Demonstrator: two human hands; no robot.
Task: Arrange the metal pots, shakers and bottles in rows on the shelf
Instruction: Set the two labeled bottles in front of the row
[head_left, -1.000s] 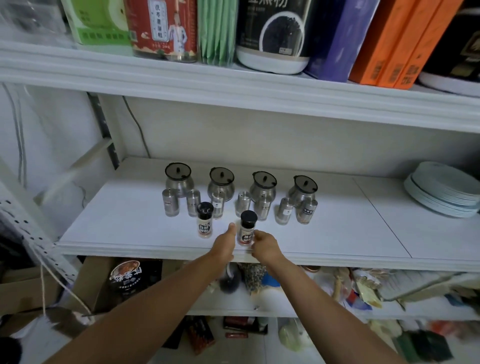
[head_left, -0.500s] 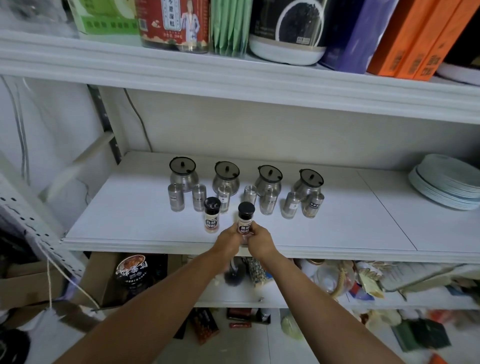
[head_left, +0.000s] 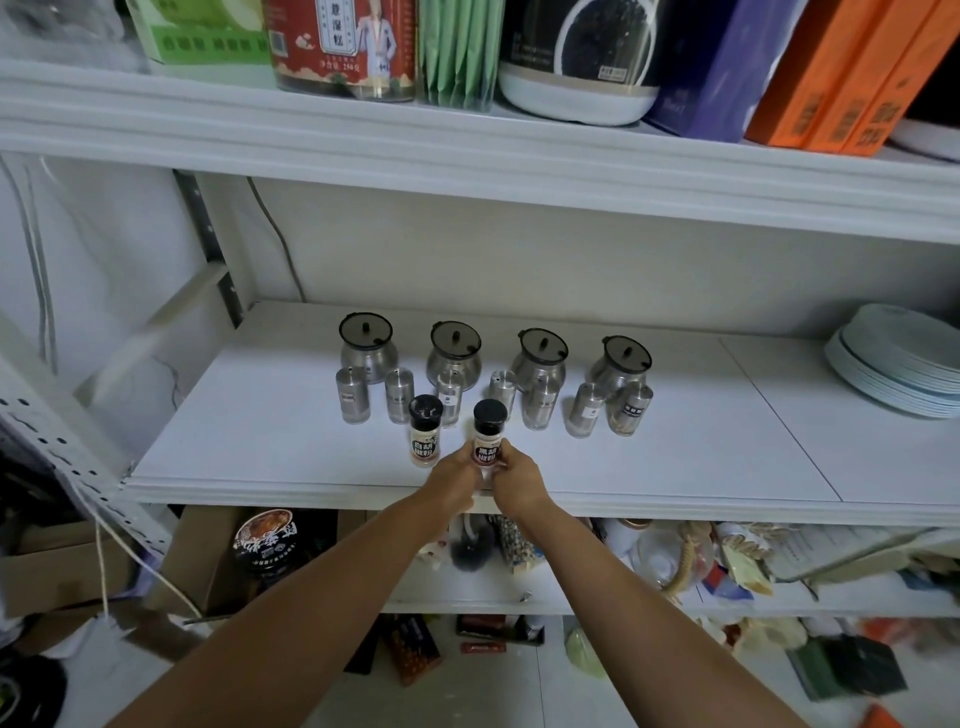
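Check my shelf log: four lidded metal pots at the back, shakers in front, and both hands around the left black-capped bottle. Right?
Not quite. The head view shows both hands, left and right, around the right black-capped bottle; the left one stands untouched. The four pots and the shakers are as you say.

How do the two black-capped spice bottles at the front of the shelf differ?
The left bottle stands free; the right bottle is gripped by the left hand and right hand. The left bottle's contents look paler, the right bottle's darker. Both are upright with black caps and dark labels.

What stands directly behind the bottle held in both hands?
Behind the held bottle stand metal shakers, then lidded pots. The bottle covers part of the shakers.
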